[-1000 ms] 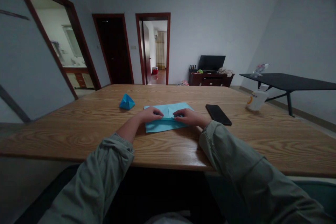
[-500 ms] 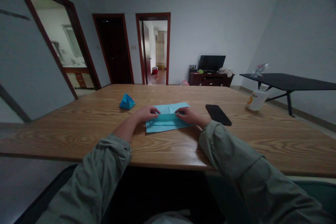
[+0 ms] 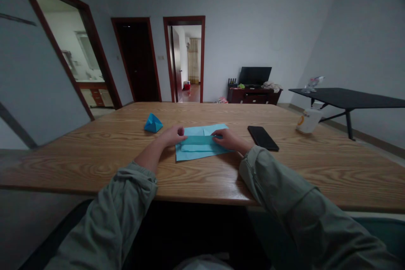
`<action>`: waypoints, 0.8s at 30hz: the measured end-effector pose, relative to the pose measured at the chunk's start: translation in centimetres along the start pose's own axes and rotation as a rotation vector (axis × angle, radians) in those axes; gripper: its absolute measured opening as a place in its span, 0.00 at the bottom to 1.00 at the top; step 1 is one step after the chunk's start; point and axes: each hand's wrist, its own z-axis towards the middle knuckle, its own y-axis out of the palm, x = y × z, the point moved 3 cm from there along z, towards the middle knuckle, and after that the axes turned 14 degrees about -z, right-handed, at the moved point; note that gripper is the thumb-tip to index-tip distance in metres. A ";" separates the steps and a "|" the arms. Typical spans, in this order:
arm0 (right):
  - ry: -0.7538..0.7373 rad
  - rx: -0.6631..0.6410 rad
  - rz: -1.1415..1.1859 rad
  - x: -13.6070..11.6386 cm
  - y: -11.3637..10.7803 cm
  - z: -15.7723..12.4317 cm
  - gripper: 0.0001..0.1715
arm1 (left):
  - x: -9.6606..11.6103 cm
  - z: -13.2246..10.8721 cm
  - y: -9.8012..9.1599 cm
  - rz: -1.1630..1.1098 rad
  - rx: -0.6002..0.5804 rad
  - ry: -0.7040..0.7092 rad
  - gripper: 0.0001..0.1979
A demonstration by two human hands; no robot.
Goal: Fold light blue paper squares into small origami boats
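Note:
A light-blue sheet of paper (image 3: 202, 152) lies on the wooden table in front of me, with a folded strip standing slightly raised across its middle. My left hand (image 3: 172, 136) pinches the strip's left end between thumb and fingers. At the other end, my right hand (image 3: 228, 138) grips the strip in the same way, its fingertips on the fold. A vertical crease shows on the paper's far half. Left of the paper, and apart from my hands, sits a darker blue folded-paper shape (image 3: 153, 123).
To the right of the paper lies a black phone (image 3: 263, 138). A white cup (image 3: 309, 121) stands farther right on the wooden table (image 3: 126, 135). Beyond are a black table (image 3: 351, 98), a television (image 3: 255, 76) on a cabinet, and doorways along the wall.
My left hand has shifted slightly left along the paper. The folded strip has lifted a little, showing more of the layer beneath. My right hand has hardly moved.

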 end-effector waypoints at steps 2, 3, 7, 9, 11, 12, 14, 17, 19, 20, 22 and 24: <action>-0.005 0.004 0.000 0.1 0.1 0.1 0.20 | 0.1 -0.1 0.0 -0.001 -0.026 -0.009 0.11; -0.006 -0.001 0.002 0.2 0.2 0.1 0.20 | 0.1 -0.1 0.1 -0.012 -0.037 -0.013 0.12; -0.002 -0.016 0.012 0.0 0.1 0.0 0.20 | -0.1 0.0 0.3 -0.059 -0.068 -0.026 0.15; 0.011 -0.021 0.009 0.0 0.0 0.0 0.19 | -0.2 0.1 0.5 -0.076 -0.082 -0.033 0.16; 0.027 -0.029 0.006 -0.1 -0.1 0.0 0.19 | -0.4 0.1 0.5 -0.086 -0.095 -0.043 0.17; 0.028 -0.032 0.007 -0.2 -0.1 0.0 0.19 | -0.4 0.1 0.6 -0.088 -0.100 -0.051 0.17; 0.021 -0.031 0.004 -0.2 -0.2 -0.1 0.19 | -0.6 0.1 0.6 -0.081 -0.104 -0.069 0.17; 0.007 -0.034 0.005 -0.3 -0.2 -0.1 0.19 | -0.7 0.1 0.6 -0.052 -0.104 -0.086 0.16; 0.005 -0.031 0.002 -0.3 -0.2 -0.1 0.19 | -0.6 0.0 0.6 -0.044 -0.113 -0.084 0.16; 0.005 -0.031 0.001 -0.3 -0.2 -0.1 0.19 | -0.6 0.0 0.6 -0.046 -0.120 -0.081 0.16; 0.006 -0.030 -0.001 -0.3 -0.2 -0.1 0.19 | -0.6 0.1 0.7 -0.047 -0.132 -0.081 0.17; 0.007 -0.036 0.003 -0.3 -0.2 -0.1 0.19 | -0.6 0.1 0.7 -0.044 -0.138 -0.081 0.17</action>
